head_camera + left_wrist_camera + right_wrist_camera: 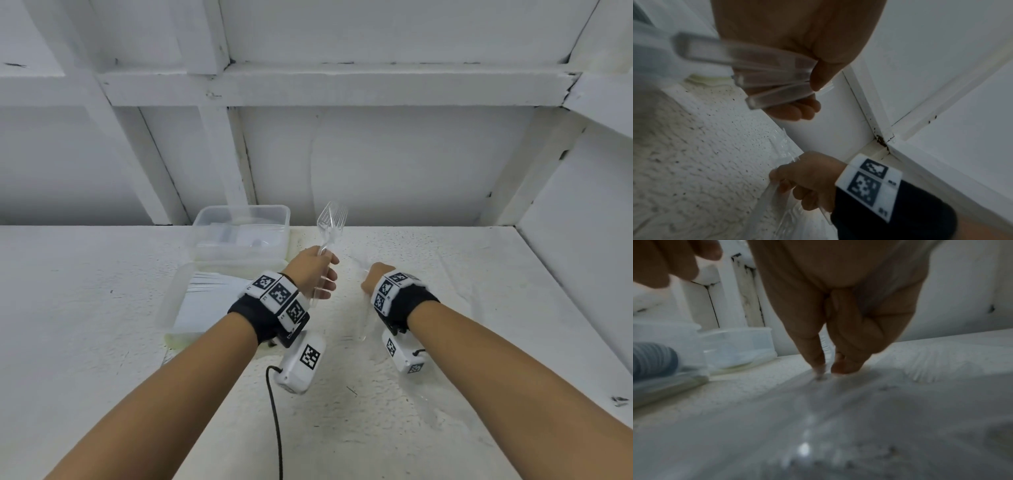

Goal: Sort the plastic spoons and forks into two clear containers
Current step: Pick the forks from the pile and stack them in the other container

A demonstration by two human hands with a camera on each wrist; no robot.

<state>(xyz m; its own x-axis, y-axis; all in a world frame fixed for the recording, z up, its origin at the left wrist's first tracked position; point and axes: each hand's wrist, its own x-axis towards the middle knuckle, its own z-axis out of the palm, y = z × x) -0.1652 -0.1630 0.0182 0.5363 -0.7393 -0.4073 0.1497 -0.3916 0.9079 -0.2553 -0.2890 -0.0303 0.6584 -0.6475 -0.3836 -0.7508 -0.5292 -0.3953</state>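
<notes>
My left hand [318,274] is raised above the table and grips a bunch of clear plastic forks [331,219] by the handles, tines up. In the left wrist view the fanned handles [777,78] run through its curled fingers. My right hand [371,279] is down on the table, fingers curled round a clear utensil [825,212] from a loose clear pile [781,216]; I cannot tell its kind. Two clear containers stand to the left: the far one [205,240] and the near one [171,301], which holds clear utensils.
The white textured table [479,291] ends at a white panelled wall [394,164] behind and on the right. A black cable [274,411] trails from my left wrist camera. Both containers [735,345] lie left of my right hand's fingertips [818,360].
</notes>
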